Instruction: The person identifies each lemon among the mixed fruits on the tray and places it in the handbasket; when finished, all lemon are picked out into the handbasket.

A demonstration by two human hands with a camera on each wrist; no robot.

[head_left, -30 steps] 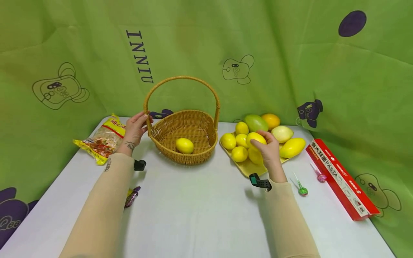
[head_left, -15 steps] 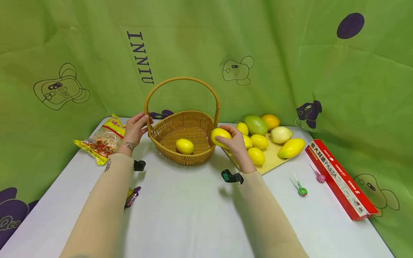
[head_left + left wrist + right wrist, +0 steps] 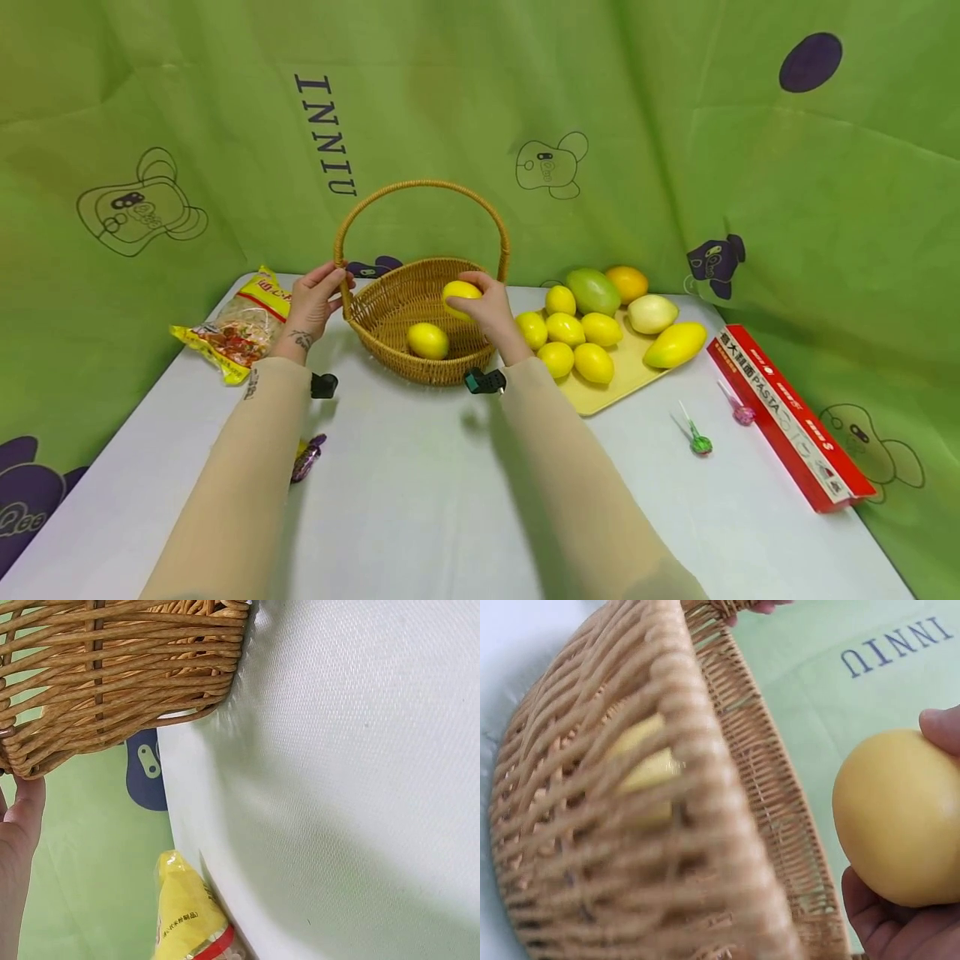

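Two bare hands work at the wicker basket (image 3: 411, 364). The right hand (image 3: 491, 308) grips one yellow lemon (image 3: 461, 298) between thumb and curled fingers; the right wrist view shows them around the fruit, which is clear of the rim. The left hand (image 3: 313, 302) pinches the left foot of the arched handle (image 3: 423, 182), apparently to steady the basket.

The step in hand looks like moving lemons into the basket one by one. The held one is over the basket's right part, not yet set down, so the next move seems to call for lowering it a little and loosening the fingers without knocking the lemon inside (image 3: 428, 341), which lies toward the front.

To the right stands the yellow tray (image 3: 607, 397) with more lemons (image 3: 565, 329), near a green mango (image 3: 592, 291). Farther out lie a red pasta box (image 3: 791, 417) and, beyond the left hand, a yellow food bag (image 3: 240, 325).
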